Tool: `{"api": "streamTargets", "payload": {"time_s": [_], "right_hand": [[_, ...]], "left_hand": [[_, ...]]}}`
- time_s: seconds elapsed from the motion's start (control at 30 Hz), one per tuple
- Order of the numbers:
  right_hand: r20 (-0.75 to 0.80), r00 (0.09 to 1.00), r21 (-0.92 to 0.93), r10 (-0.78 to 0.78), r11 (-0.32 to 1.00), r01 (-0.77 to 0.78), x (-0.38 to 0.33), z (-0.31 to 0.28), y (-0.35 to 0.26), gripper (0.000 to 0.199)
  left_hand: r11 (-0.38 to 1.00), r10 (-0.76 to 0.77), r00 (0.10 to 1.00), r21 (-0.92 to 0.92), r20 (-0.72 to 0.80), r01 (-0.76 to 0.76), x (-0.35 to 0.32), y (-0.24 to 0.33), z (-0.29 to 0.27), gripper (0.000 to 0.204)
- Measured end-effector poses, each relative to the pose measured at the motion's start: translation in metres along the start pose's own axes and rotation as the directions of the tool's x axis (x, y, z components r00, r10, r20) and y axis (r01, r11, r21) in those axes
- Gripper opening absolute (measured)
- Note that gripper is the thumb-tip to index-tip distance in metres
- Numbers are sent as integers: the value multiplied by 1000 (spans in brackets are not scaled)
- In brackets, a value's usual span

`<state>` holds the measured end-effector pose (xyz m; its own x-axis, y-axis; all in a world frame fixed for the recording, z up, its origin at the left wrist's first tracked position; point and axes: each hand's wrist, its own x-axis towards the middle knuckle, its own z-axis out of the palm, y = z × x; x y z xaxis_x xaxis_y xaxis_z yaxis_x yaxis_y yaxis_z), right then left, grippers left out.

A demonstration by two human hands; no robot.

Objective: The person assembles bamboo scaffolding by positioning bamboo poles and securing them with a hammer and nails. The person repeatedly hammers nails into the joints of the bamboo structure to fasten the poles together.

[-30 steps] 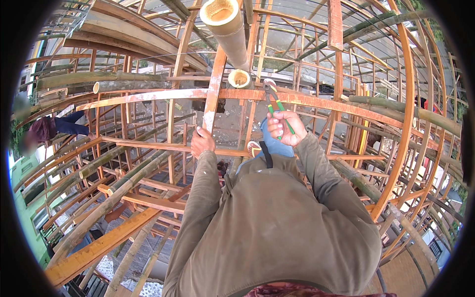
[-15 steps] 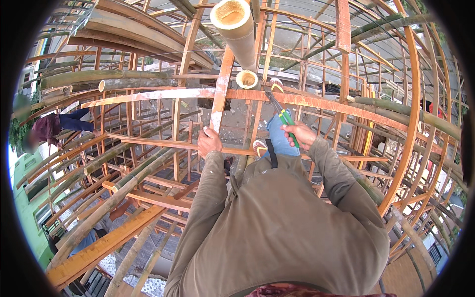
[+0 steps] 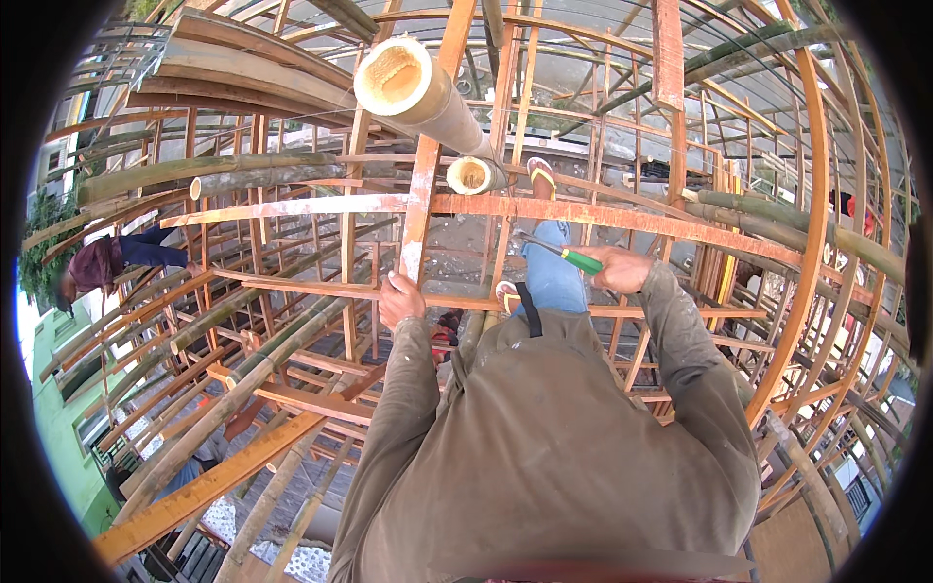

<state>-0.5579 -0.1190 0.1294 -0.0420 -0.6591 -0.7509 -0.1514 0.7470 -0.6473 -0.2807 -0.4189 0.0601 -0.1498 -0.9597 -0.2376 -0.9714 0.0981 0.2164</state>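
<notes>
My left hand (image 3: 400, 301) is closed around an upright wooden batten (image 3: 415, 228), where it meets a thin horizontal rail (image 3: 321, 289). In my right hand (image 3: 622, 270) is a pair of pliers with green-and-yellow handles (image 3: 583, 261). Their metal head points left and lies just below a long reddish board (image 3: 603, 216), apart from it. The board crosses the batten and has white smears on its left part. Beyond it rise a thick cut bamboo pole (image 3: 452, 117) and a shorter bamboo end (image 3: 473, 177).
Wooden battens and bamboo poles (image 3: 258, 364) form an open lattice all around, with ground visible far below. My sandalled feet (image 3: 541, 175) are among the timbers. Stacked planks (image 3: 253, 73) lie at far left. One person (image 3: 102, 262) is at left, another (image 3: 209, 447) lower left.
The pliers have swung down and away from the long board, their handles now closer together. My right hand has moved slightly right. The left hand keeps its hold while the view shifts.
</notes>
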Motion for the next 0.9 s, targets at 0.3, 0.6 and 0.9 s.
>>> {"api": "streamTargets", "payload": {"time_s": [0.3, 0.6, 0.9], "right_hand": [[-291, 953, -319, -89, 948, -9, 78, -84, 3, 85], [-44, 997, -156, -70, 986, 63, 148, -102, 22, 75], [207, 978, -31, -9, 999, 16, 170, -148, 26, 58]], "left_hand": [[998, 54, 995, -7, -85, -55, 0, -4, 11, 49], [997, 70, 992, -26, -102, -73, 1, -5, 12, 48], [991, 114, 987, -55, -115, -121, -1, -2, 10, 46]]}}
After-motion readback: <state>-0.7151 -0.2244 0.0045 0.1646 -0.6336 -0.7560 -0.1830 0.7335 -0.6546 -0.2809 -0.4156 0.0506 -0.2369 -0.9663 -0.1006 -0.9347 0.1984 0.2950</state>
